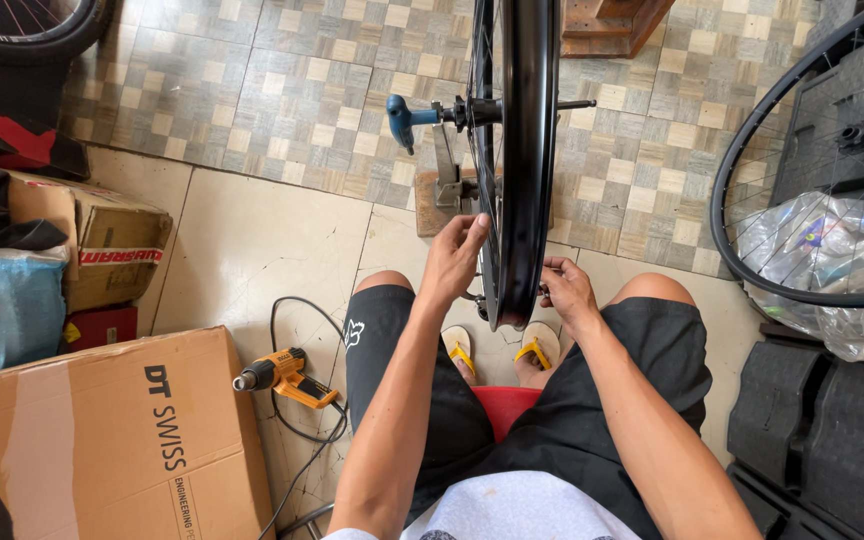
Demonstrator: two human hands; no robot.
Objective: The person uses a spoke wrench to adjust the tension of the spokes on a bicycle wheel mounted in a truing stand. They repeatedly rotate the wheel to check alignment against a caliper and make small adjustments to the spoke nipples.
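Head view: our forearms reach from the lap to a black wheel held upright in a truing stand between our knees. Left hand pinches spokes at the rim; right hand grips a small tool, kind unclear. We judge spoke adjustment underway; next calls for small, checked turns.

Both bare forearms are extended forward over the knees. The left hand is raised with fingers curled in a pinch; the right hand is held lower, fingers bent inward.
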